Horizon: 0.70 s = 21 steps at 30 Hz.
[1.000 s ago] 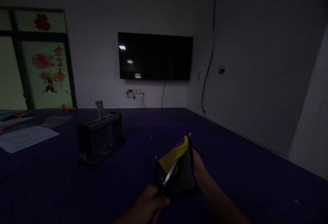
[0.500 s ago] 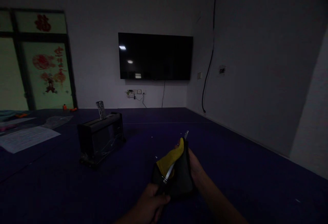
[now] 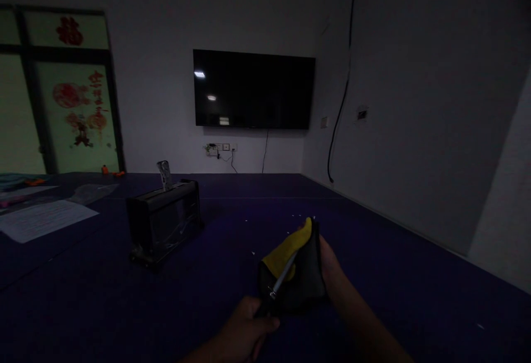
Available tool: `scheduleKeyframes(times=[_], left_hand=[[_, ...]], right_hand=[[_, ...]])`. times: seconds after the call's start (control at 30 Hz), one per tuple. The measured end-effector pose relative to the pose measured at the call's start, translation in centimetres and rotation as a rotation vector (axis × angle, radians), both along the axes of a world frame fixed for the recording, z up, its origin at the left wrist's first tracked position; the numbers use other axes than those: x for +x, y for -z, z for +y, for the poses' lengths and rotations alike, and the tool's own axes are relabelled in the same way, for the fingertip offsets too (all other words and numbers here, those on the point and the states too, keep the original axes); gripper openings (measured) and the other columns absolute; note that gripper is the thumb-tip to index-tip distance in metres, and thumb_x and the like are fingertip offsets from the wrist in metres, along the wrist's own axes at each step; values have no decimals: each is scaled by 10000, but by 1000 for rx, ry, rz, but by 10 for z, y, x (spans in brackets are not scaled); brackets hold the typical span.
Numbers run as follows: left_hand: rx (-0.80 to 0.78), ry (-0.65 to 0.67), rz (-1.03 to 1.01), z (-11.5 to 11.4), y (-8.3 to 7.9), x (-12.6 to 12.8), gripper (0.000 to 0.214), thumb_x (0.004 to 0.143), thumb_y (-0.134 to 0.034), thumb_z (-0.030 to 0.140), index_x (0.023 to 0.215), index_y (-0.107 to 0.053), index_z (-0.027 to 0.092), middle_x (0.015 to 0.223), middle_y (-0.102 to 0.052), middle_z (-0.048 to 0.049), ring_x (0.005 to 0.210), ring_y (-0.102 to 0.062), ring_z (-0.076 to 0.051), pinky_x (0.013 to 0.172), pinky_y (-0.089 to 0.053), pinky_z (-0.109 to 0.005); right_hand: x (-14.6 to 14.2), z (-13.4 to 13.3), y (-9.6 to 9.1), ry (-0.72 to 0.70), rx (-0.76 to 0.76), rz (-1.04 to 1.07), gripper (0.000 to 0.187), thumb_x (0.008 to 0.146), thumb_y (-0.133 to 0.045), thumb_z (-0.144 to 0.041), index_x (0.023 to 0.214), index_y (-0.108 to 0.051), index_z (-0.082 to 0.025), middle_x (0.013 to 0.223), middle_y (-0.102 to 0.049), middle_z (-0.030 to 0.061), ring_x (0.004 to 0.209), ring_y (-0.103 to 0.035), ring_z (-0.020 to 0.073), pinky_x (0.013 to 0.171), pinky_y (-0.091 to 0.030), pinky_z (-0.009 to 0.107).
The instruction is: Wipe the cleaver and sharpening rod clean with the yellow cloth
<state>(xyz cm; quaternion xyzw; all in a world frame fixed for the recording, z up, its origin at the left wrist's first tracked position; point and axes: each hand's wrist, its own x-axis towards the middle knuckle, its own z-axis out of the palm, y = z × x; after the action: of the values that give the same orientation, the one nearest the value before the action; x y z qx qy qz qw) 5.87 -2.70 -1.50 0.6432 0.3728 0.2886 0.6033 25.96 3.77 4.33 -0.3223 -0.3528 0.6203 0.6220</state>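
My right hand (image 3: 329,266) grips a folded cloth (image 3: 298,274), dark grey outside and yellow inside, held up over the dark blue table (image 3: 373,252). My left hand (image 3: 244,332) is closed round the handle of a thin metal tool (image 3: 282,280), probably a knife, whose shaft lies in the fold of the cloth. The room is dim, so the tool's tip is hard to see.
A black toaster (image 3: 164,222) with something standing in its slot sits to the left on the table. Papers (image 3: 41,219) and a plastic bag lie at the far left. A wall-mounted television (image 3: 254,89) hangs behind, and a white wall runs close along the right.
Both hands with the cloth and tool have shifted slightly right; the tool's tip, which poked out above the cloth earlier, now barely shows. The view has drifted a little.
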Motion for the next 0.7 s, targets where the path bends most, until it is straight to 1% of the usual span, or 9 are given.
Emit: scheduleKeyframes(times=[0.1,0.17,0.23,0.4,0.5,0.6,0.7], left_hand=[[3,-7,38,0,1,0,415,626,-568,561,490,-436,191,292,-349,80,243,-255,-50,293,-127,-200],[-6,-18,40,1,3,-1,419,629,-581,562,499,-448,186,301,-349,83,255,-255,-47,303,-128,-202],[-8,-9,15,3,7,-1,434,631,-593,571,505,-447,183,312,-341,90,268,-252,-42,320,-130,-201],[0,-6,5,5,13,-3,435,633,-611,578,549,-473,175,340,-349,93,303,-268,-46,360,-158,-198],[8,-8,7,4,11,-3,441,622,-619,577,526,-459,177,336,-347,89,306,-266,-45,365,-150,-202],[0,-27,3,2,7,-2,452,599,-629,572,485,-424,185,314,-334,89,290,-251,-41,348,-127,-206],[-26,-34,11,1,7,-2,447,594,-620,576,485,-420,192,296,-334,90,268,-246,-45,327,-118,-210]], right_hand=[[10,3,-2,-18,-69,28,338,799,-460,-444,660,-647,-200,612,-674,54,635,-646,227,680,-512,365],[14,3,-3,1,-66,46,323,799,-465,-436,654,-644,-209,601,-671,44,615,-640,219,670,-513,354],[15,3,-5,10,-71,60,324,804,-464,-435,654,-646,-214,594,-668,39,598,-635,215,659,-514,351],[12,-1,-11,14,-153,147,402,846,-397,-427,620,-641,-202,563,-658,42,516,-610,198,588,-510,337],[12,-2,-10,14,-134,164,370,837,-425,-426,634,-640,-205,580,-663,36,534,-614,193,603,-513,330],[12,0,-6,33,-112,149,338,812,-465,-450,663,-645,-205,632,-682,50,596,-635,216,652,-518,357],[11,2,-1,46,-67,162,298,799,-498,-435,699,-656,-203,649,-684,43,618,-642,218,689,-516,366]])
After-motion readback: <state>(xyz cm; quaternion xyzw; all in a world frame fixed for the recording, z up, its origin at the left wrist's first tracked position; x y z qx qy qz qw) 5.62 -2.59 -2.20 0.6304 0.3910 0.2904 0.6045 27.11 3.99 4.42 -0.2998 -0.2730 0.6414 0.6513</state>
